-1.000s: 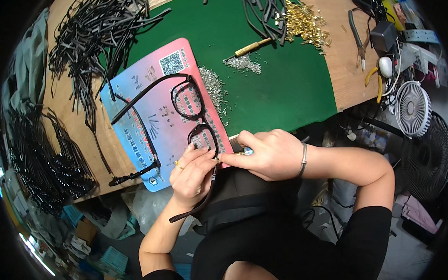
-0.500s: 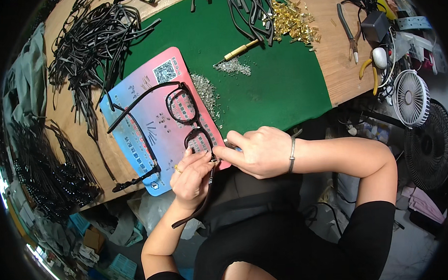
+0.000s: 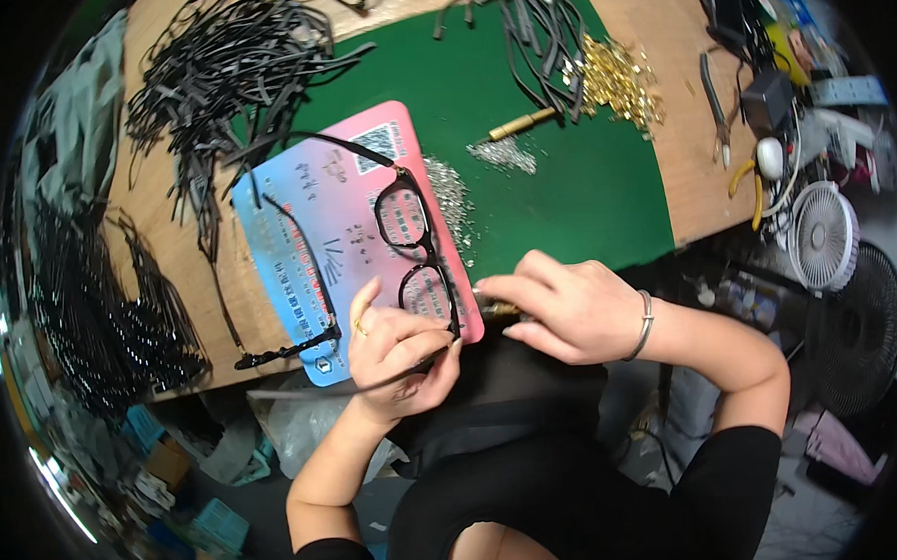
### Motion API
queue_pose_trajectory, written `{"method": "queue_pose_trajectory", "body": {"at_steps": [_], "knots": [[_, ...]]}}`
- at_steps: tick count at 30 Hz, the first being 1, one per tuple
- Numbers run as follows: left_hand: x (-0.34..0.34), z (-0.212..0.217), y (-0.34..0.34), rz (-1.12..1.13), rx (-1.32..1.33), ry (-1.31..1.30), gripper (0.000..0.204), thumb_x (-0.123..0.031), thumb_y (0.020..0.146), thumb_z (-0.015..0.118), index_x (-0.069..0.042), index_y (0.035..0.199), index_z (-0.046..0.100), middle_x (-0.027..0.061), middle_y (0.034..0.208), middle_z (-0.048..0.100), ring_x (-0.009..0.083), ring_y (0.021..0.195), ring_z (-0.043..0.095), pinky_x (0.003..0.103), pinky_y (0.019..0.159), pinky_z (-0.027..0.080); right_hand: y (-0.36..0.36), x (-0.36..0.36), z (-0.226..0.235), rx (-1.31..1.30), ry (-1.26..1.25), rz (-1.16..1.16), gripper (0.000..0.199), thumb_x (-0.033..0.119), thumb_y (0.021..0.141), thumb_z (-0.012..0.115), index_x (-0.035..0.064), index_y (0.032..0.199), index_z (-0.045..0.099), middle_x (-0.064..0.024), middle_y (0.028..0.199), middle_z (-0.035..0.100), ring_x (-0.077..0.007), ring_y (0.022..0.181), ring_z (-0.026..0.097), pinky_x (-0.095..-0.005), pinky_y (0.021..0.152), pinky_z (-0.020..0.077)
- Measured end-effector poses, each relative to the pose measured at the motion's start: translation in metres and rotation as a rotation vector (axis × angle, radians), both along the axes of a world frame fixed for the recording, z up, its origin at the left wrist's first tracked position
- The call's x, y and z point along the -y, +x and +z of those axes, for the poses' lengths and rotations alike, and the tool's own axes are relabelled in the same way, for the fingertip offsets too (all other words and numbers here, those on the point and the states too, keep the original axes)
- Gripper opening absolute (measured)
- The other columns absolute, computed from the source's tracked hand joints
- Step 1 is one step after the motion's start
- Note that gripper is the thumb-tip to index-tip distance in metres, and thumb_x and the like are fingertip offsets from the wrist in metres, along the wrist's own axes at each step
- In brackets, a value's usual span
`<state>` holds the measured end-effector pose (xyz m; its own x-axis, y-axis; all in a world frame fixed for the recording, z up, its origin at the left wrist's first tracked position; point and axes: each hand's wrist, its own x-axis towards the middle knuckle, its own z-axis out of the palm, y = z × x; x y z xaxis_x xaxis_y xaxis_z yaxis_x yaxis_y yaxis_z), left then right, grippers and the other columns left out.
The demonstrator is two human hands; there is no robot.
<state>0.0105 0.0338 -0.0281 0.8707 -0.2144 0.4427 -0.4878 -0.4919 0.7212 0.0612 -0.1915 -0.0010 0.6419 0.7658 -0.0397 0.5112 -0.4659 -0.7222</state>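
A black eyeglass frame [image 3: 428,243] lies along the right edge of a pink-and-blue printed card [image 3: 330,200]. My left hand [image 3: 397,357] is closed on the frame's near corner, where a temple arm [image 3: 308,391] sticks out to the left, blurred by motion. A gold ring is on one of its fingers. To the right of that corner, apart from the frame, my right hand [image 3: 575,309] is closed around a brass-coloured tool [image 3: 500,308], mostly hidden under the fingers. Another loose temple arm [image 3: 302,251] lies across the card's left part.
Silvery small parts [image 3: 452,202] lie beside the card on a green mat [image 3: 585,194], near a brass screwdriver [image 3: 522,124]. Gold hinge pieces [image 3: 615,83] are heaped at the mat's far right. Black temple arms [image 3: 220,80] pile up at far left. Pliers [image 3: 716,108] and a white fan [image 3: 824,236] stand right.
My right hand has drawn back from the frame's corner to the right. The temple arm in my left hand has swung from pointing toward me to pointing left. The whole view has shifted slightly.
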Motion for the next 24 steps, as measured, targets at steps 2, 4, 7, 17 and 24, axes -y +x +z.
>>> {"method": "queue_pose_trajectory", "body": {"at_steps": [2, 4, 7, 17, 24], "knots": [[0.008, 0.016, 0.016, -0.019, -0.023, -0.241, 0.022, 0.000, 0.062, 0.070, -0.006, 0.082, 0.063, 0.0048, 0.076, 0.065, 0.0185, 0.059, 0.057, 0.034, 0.063, 0.046, 0.004, -0.004, -0.015, 0.033, -0.008, -0.079, 0.035, 0.020, 0.081, 0.061, 0.0079, 0.112, 0.050, -0.0110, 0.088, 0.050, -0.0279, 0.064, 0.060, -0.0370, 0.055, 0.0504], [0.006, 0.046, 0.019, -0.042, -0.079, -0.182, 0.019, 0.000, 0.063, 0.069, -0.004, 0.079, 0.061, 0.0062, 0.072, 0.064, 0.0183, 0.053, 0.057, 0.027, 0.050, 0.044, 0.008, -0.010, -0.024, 0.057, -0.034, -0.059, 0.032, 0.021, 0.082, 0.060, 0.0080, 0.111, 0.051, -0.0105, 0.088, 0.050, -0.0279, 0.065, 0.059, -0.0368, 0.055, 0.0499], [-0.028, 0.106, -0.022, -0.056, -0.296, -0.074, 0.017, -0.001, 0.065, 0.067, -0.004, 0.064, 0.050, 0.0087, 0.073, 0.068, 0.0142, 0.045, 0.056, 0.022, 0.041, 0.042, 0.009, -0.003, -0.017, -0.025, -0.022, -0.017, 0.034, 0.021, 0.083, 0.060, 0.0078, 0.113, 0.052, -0.0091, 0.086, 0.051, -0.0261, 0.069, 0.059, -0.0353, 0.058, 0.0494], [-0.048, 0.090, -0.054, 0.415, -0.802, 0.210, 0.009, -0.008, 0.072, 0.061, -0.002, 0.078, 0.057, 0.0076, 0.066, 0.057, 0.0218, 0.053, 0.053, 0.032, 0.053, 0.044, 0.013, -0.009, -0.017, -0.031, -0.010, -0.045, 0.028, 0.015, 0.081, 0.061, 0.0051, 0.107, 0.056, -0.0107, 0.084, 0.056, -0.0278, 0.067, 0.059, -0.0351, 0.058, 0.0487], [-0.065, 0.011, -0.007, 0.521, -0.068, 0.698, 0.014, -0.012, 0.069, 0.064, -0.004, 0.078, 0.057, 0.0111, 0.075, 0.054, 0.0301, 0.075, 0.052, 0.039, 0.071, 0.040, 0.009, -0.004, -0.017, -0.014, 0.029, -0.131, 0.026, 0.014, 0.081, 0.061, 0.0046, 0.105, 0.057, -0.0110, 0.082, 0.057, -0.0280, 0.067, 0.059, -0.0344, 0.058, 0.0486]]}}
